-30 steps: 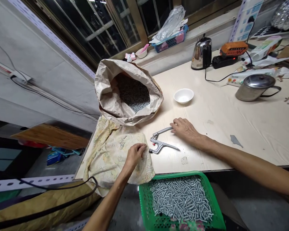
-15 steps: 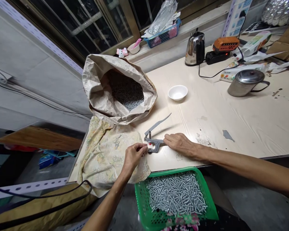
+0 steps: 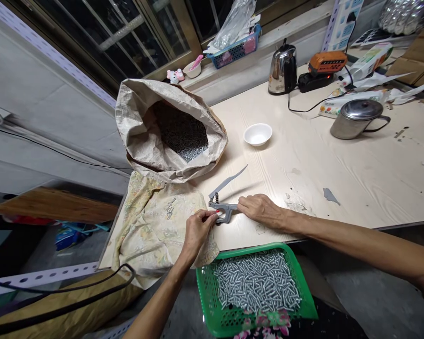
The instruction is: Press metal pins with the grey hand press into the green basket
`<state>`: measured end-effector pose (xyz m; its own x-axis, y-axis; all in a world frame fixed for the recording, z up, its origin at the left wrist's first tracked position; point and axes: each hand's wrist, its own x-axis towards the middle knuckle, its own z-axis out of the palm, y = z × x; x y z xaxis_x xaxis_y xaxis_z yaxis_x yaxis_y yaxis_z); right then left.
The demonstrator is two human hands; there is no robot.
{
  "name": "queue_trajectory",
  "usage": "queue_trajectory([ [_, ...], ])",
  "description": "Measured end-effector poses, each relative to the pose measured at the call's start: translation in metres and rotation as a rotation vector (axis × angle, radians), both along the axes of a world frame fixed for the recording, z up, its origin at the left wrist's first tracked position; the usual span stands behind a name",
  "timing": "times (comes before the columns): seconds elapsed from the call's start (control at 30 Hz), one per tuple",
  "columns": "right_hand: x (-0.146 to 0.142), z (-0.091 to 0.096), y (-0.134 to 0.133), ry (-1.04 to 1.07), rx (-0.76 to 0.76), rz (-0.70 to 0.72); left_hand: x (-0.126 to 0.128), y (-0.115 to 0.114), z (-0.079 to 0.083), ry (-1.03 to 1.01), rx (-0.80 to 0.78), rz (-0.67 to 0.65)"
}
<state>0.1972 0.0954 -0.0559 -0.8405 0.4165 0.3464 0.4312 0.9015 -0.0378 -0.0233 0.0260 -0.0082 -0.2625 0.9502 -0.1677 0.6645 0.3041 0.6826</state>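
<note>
My right hand (image 3: 259, 209) is wrapped round the lower handle of a grey spring-loaded hand punch (image 3: 224, 207). The punch rests at the table's front edge, its upper lever raised at a slant. At its jaw, my left hand (image 3: 199, 230) pinches thumb and forefinger together. Whatever they hold is too small to make out; a red spot shows beside the fingertips. Left of that hand, several small metal pins (image 3: 169, 208) lie on a patterned cloth (image 3: 146, 238). Below the table edge, a green basket (image 3: 204, 294) is filled with silvery threaded metal pieces (image 3: 257, 282).
An open woven sack (image 3: 137, 106) of small metal parts stands behind the cloth. Further right are a white bowl (image 3: 257, 134), a lidded steel mug (image 3: 355, 120), a kettle (image 3: 281, 70) and an orange battery (image 3: 327, 62) on a charger with a cord.
My left fingertips have moved slightly further into the punch's jaw. My right hand keeps its grip on the handle. The whole view has shifted a little.
</note>
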Motion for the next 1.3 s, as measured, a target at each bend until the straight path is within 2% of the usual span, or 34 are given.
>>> queue_trajectory([
  [0.13,0.001,-0.002,0.003,-0.005,-0.054,0.004,0.0,0.003,-0.002,-0.058,-0.063,0.01],
  [0.4,0.002,-0.003,0.004,0.005,-0.053,-0.003,0.005,0.005,0.001,-0.009,-0.036,0.002],
  [0.57,0.002,-0.003,0.007,-0.013,-0.053,-0.004,0.004,0.007,-0.004,-0.118,-0.065,0.053],
  [0.87,0.004,0.006,0.011,-0.1,-0.311,-0.048,0.002,0.004,-0.008,-0.382,-0.275,0.128],
  [0.93,0.007,0.011,0.016,-0.08,-0.35,-0.042,0.001,0.005,-0.009,-0.369,-0.316,0.114],
  [1.03,0.013,0.019,0.031,-0.02,-0.319,-0.047,0.001,0.008,-0.008,-0.318,-0.369,0.097],
  [1.17,0.012,0.022,0.056,-0.134,-0.356,-0.042,0.004,0.009,-0.005,-0.3,-0.382,0.098],
  [1.3,0.007,0.024,0.064,-0.184,-0.409,0.001,0.008,0.007,0.001,-0.328,-0.384,0.132],
])
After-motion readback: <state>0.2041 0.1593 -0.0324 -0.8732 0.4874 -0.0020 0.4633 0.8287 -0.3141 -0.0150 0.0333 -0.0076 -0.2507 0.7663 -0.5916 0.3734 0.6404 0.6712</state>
